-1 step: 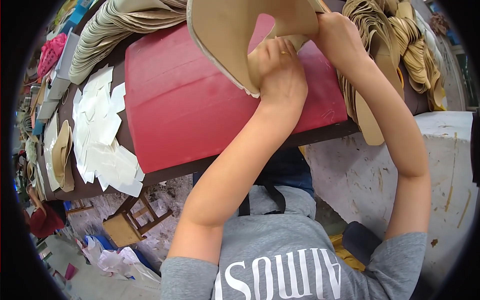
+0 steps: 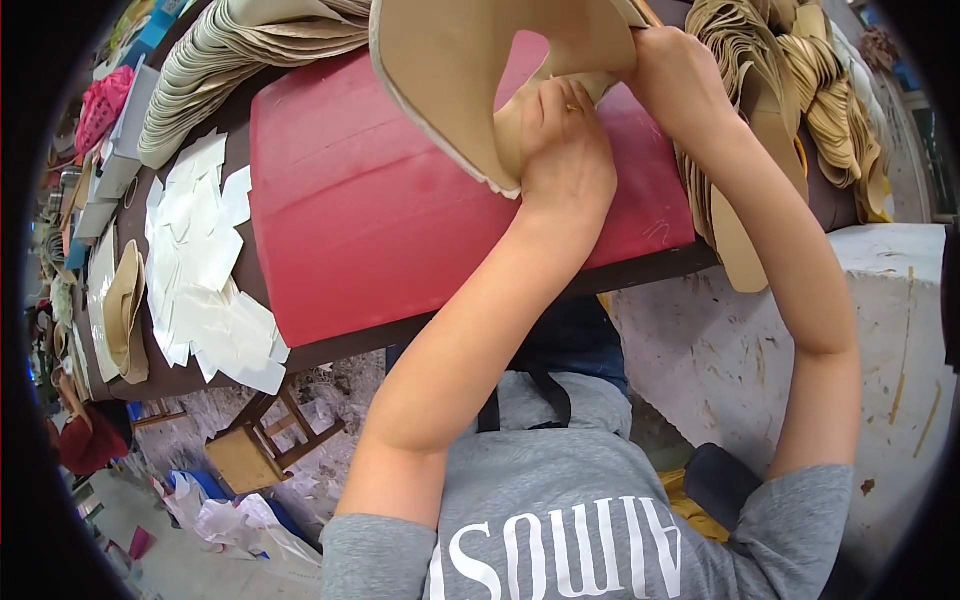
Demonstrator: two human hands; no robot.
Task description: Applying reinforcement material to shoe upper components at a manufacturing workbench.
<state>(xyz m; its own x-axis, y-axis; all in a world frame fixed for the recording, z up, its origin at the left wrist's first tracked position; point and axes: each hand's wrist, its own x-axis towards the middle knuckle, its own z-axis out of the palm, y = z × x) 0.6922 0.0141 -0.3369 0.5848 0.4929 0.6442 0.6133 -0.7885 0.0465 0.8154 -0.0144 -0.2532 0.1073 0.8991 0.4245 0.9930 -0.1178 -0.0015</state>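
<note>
A large beige curved piece of sheet material (image 2: 445,75), with a thin pale edge and a cut-out in its middle, is held up at the top of the view. My left hand (image 2: 565,145) is closed on its lower part, fingers bent over the material beside the cut-out and a ring on one finger. At the piece's right end my right hand (image 2: 678,80) is closed, knuckles up. A thin tan strip or stick (image 2: 648,12) shows just above that fist; what it is I cannot make out. The piece's top runs out of the picture.
Under my hands lies a red board (image 2: 400,220) on a dark table. Stacked beige pieces stand at the back left (image 2: 240,60) and right (image 2: 745,100). White cut sheets (image 2: 200,260) lie left, near a few beige pieces (image 2: 122,310). A wooden stool (image 2: 245,458) stands below.
The beige piece has shifted very slightly to the left and downward. Both hands keep their hold.
</note>
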